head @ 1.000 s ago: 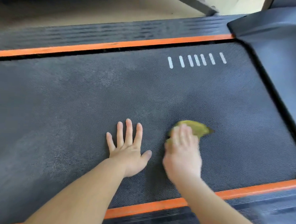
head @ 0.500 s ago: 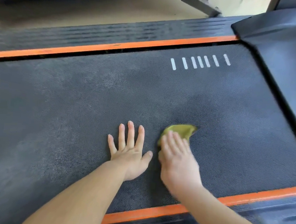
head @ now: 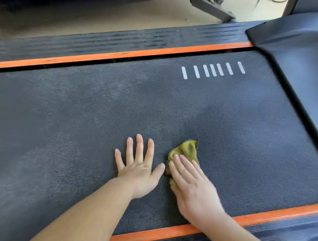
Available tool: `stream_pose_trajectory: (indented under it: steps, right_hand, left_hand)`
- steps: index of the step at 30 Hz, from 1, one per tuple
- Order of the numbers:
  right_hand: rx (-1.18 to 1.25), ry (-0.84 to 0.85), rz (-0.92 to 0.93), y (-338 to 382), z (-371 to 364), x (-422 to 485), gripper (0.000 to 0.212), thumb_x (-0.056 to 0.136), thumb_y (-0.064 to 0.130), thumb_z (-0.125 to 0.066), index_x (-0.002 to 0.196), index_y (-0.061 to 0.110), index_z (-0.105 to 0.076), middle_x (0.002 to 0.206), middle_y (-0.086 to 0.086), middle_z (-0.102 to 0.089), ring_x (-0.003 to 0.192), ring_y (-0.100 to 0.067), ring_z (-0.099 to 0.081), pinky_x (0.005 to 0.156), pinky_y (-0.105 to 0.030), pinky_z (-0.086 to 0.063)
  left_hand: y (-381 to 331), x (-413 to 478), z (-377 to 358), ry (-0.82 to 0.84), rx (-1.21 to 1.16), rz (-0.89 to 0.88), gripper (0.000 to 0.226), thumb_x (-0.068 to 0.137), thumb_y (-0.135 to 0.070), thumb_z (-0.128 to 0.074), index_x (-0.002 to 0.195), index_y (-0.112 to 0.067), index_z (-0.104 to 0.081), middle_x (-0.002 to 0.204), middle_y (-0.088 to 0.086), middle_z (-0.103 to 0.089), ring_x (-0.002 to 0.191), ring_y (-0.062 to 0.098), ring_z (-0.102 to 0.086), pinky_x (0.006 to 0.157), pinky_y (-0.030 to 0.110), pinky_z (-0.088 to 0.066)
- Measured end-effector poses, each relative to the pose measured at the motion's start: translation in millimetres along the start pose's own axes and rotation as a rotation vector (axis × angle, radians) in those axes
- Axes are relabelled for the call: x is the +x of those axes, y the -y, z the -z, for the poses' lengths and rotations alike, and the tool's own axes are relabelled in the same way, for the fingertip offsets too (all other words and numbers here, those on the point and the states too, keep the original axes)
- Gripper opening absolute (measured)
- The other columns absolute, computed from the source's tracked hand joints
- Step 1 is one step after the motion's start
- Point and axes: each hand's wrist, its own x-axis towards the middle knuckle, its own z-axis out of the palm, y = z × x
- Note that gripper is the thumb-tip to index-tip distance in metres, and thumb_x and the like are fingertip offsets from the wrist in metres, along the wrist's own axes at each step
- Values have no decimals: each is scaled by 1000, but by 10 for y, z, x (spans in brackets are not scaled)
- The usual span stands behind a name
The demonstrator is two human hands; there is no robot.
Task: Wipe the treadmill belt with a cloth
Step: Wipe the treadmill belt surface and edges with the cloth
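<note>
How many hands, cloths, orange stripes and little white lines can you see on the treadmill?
Hands: 2, left hand and right hand
Yellow-green cloth: 1
Orange stripes: 2, far stripe and near stripe
White lines: 7
Total: 12

The left hand (head: 138, 168) lies flat, palm down, fingers spread and straight. The right hand (head: 193, 186) lies palm down just beside it, fingers straight and together.

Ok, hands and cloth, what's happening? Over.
Left hand flat on belt, holding nothing. Right hand presses green cloth onto belt, fingers straight. Left thumb close beside cloth.
</note>
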Motion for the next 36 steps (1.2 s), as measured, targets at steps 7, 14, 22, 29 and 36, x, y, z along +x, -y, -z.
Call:
stream_pose_trajectory:
  steps: [7,14,22,29,36]
  right_hand:
    - [-41,-99,-482,-627,187,392,58,107,40,-27,159,14,-29,168,-6,-22,156,-22,-16,128,-36,-6]
    - [-79,50,163,-391,118,64,56,104,45,-40,154,21,-42,163,4,-34,153,-15,-26,124,-40,-25]
    - [-32,-114,-341,-83,-37,339,59,103,40,-38,155,13,-39,165,-9,-28,154,-28,-22,125,-46,-19]
    - [-71,-41,-268,-616,246,478,57,103,44,-29,155,22,-34,163,2,-34,153,-19,-23,125,-37,-15]
    - [-27,-53,-165,-60,23,257,56,101,36,-42,148,7,-50,159,-12,-41,150,-30,-34,121,-50,-29]
  left_hand:
    - [8,-20,19,12,27,-15,85,99,-69,-17,144,-31,44,143,2,61,132,29,56,112,65,26]
    - [1,-25,-3,-9,35,-4,88,99,-67,-22,145,-30,44,144,3,60,133,30,55,113,66,22]
    - [-4,-25,-6,-7,36,0,89,99,-67,-22,146,-30,43,144,4,60,133,30,54,113,67,22]
    - [8,-19,-3,-12,33,-10,88,99,-67,-22,144,-31,44,143,2,61,132,29,56,113,66,23]
    - [0,-1,-14,-11,29,-10,89,99,-68,-22,144,-31,45,142,2,62,132,29,56,113,66,23]
